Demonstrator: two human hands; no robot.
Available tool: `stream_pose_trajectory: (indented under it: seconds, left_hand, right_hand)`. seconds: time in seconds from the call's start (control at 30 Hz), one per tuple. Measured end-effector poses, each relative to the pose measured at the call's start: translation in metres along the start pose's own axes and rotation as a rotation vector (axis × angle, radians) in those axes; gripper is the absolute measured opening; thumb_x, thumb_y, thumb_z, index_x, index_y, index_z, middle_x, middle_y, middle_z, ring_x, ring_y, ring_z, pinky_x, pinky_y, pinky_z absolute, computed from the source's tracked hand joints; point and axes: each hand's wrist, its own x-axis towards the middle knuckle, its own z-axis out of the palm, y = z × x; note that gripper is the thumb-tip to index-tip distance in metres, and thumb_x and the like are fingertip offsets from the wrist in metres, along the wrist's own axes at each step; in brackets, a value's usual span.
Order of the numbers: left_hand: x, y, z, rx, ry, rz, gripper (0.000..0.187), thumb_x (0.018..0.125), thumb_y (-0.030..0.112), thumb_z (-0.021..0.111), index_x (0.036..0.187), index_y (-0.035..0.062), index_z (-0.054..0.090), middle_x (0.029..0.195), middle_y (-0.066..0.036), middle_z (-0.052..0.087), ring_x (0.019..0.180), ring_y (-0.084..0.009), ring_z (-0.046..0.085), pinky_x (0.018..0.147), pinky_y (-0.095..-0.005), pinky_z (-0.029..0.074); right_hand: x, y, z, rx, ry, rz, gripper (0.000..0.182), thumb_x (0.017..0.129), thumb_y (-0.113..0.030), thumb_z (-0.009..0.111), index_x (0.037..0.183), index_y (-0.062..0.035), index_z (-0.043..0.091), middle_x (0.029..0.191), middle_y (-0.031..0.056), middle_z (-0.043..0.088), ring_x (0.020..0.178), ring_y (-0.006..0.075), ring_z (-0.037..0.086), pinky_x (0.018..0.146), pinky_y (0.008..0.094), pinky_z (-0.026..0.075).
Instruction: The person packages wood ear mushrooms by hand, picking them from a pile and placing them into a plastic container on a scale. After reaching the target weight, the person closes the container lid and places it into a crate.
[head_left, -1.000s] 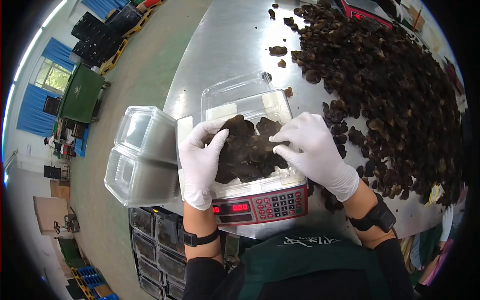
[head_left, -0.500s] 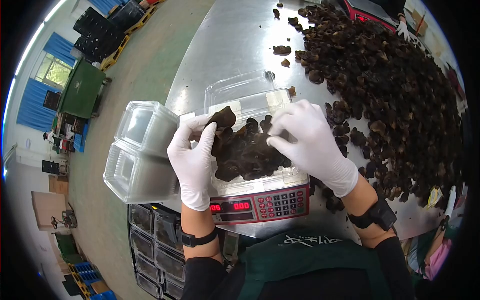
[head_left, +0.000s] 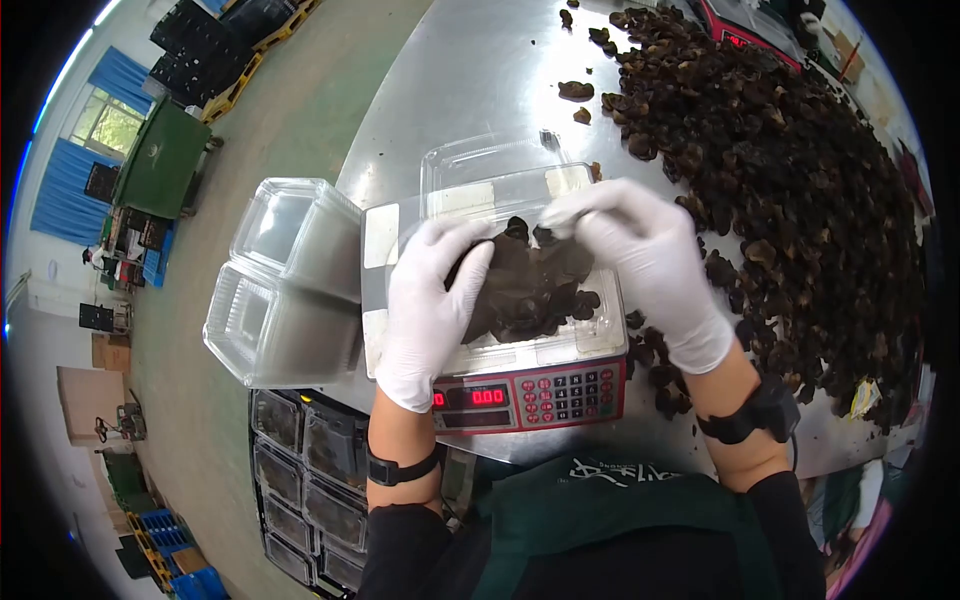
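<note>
A clear plastic container [head_left: 540, 352] holding dark wood ear mushrooms [head_left: 525, 290] rests on the red-and-white scale [head_left: 570, 395]. My left hand [head_left: 432, 300], in a white glove, curls over the container's left side, with a dark mushroom piece between thumb and fingers. At the far right corner, my gloved right hand [head_left: 650, 265] is pinched and slightly blurred, a small dark piece at its fingertips. The clear lid [head_left: 470, 160] stands raised behind the container. Red digits glow on the scale's display, partly covered by my left wrist.
A large heap of wood ear mushrooms [head_left: 790, 220] covers the steel table [head_left: 420, 110] on the right. Nested clear containers [head_left: 290, 300] stand at the left edge. Below them, a crate [head_left: 310, 490] holds filled boxes. Another scale [head_left: 745, 35] sits at the far right.
My left hand has lowered over the container with its mushroom piece, which was held up before. My right hand has shifted slightly up and right. A co-worker's gloved hand has left the far right.
</note>
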Motion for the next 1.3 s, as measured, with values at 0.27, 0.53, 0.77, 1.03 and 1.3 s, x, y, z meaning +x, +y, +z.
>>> stream_pose_trajectory:
  seconds: [0.27, 0.53, 0.77, 1.03, 1.3]
  left_hand:
    - [-0.02, -0.011, -0.075, -0.152, 0.408, -0.299, 0.024, 0.099, 0.01, 0.055, 0.116, -0.0012, 0.068, 0.109, -0.005, 0.068, 0.098, -0.0126, 0.062, 0.093, -0.0266, 0.045]
    - [-0.043, -0.013, -0.108, -0.182, 0.561, -0.311, 0.026, 0.1, 0.014, 0.055, 0.115, -0.0038, 0.069, 0.106, -0.01, 0.071, 0.094, -0.0149, 0.066, 0.085, -0.0283, 0.05]
    - [-0.068, 0.0, -0.086, -0.379, 0.571, -0.281, 0.021, 0.099, 0.006, 0.057, 0.114, -0.0037, 0.068, 0.103, -0.008, 0.07, 0.091, -0.0131, 0.064, 0.086, -0.0269, 0.05]
    - [-0.043, -0.015, -0.034, -0.593, 0.632, -0.249, 0.021, 0.101, 0.011, 0.056, 0.11, -0.0031, 0.069, 0.096, -0.007, 0.07, 0.088, -0.0124, 0.064, 0.082, -0.0261, 0.051]
    - [0.046, 0.118, -0.066, -0.453, 0.569, 0.356, 0.023, 0.098, 0.01, 0.057, 0.107, -0.0031, 0.073, 0.098, -0.011, 0.074, 0.087, -0.0157, 0.069, 0.082, -0.027, 0.052]
  right_hand:
    - [-0.055, -0.002, -0.089, 0.107, 0.13, 0.166, 0.027, 0.098, -0.008, 0.052, 0.119, 0.0048, 0.063, 0.081, 0.0034, 0.06, 0.075, 0.0111, 0.053, 0.068, 0.0247, 0.045]
    - [-0.101, 0.011, -0.1, 0.345, 0.153, 0.328, 0.031, 0.102, -0.024, 0.047, 0.114, 0.0018, 0.059, 0.102, 0.0118, 0.058, 0.073, 0.0109, 0.052, 0.051, 0.0182, 0.04]
    - [-0.082, -0.015, -0.053, -0.221, -0.068, 0.392, 0.03, 0.1, -0.016, 0.049, 0.079, -0.0035, 0.067, 0.059, -0.0066, 0.039, 0.054, 0.0028, 0.029, 0.051, 0.0221, 0.024]
    - [-0.107, -0.014, -0.038, -0.248, -0.16, 0.624, 0.021, 0.097, -0.012, 0.055, 0.1, -0.0034, 0.074, 0.068, -0.0037, 0.055, 0.059, 0.0036, 0.043, 0.055, 0.0209, 0.035]
    - [-0.058, -0.04, -0.01, -0.502, -0.095, 0.273, 0.022, 0.093, -0.015, 0.06, 0.108, -0.0042, 0.072, 0.073, 0.0021, 0.062, 0.066, 0.0066, 0.053, 0.063, 0.0247, 0.046]
